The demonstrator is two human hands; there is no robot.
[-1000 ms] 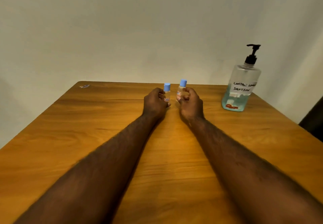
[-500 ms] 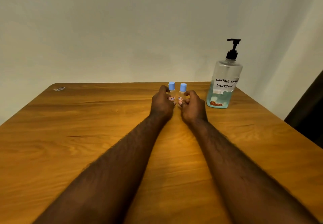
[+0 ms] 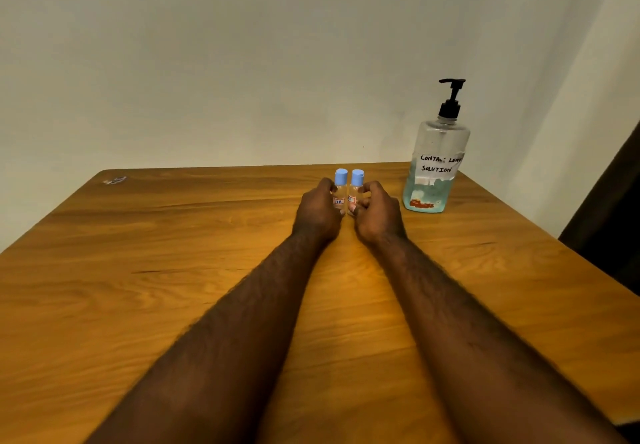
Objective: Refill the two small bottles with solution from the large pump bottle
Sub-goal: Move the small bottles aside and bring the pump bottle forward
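the left small bottle [image 3: 340,190] and the right small bottle [image 3: 356,189] stand upright on the wooden counter [image 3: 138,270], side by side and almost touching, near its far edge. each one has its blue cap on. the left hand [image 3: 318,213] grips the left small bottle, with the fingers curled round the lower body. the right hand [image 3: 378,215] holds the right small bottle in the same way. the two hands are close together, nearly meeting in front of the bottles. both small bottles look clear, and i cannot tell if any liquid is inside.

the large pump bottle [image 3: 437,166] stands to the right of them, near but apart, by the right edge of the counter. nobody touches it. its black pump head [image 3: 451,97] is on, and blue-green solution fills only its low part.

in my judgement the task is at its very beginning: no cap is opened, nothing is pumped, and both refills are left to do.
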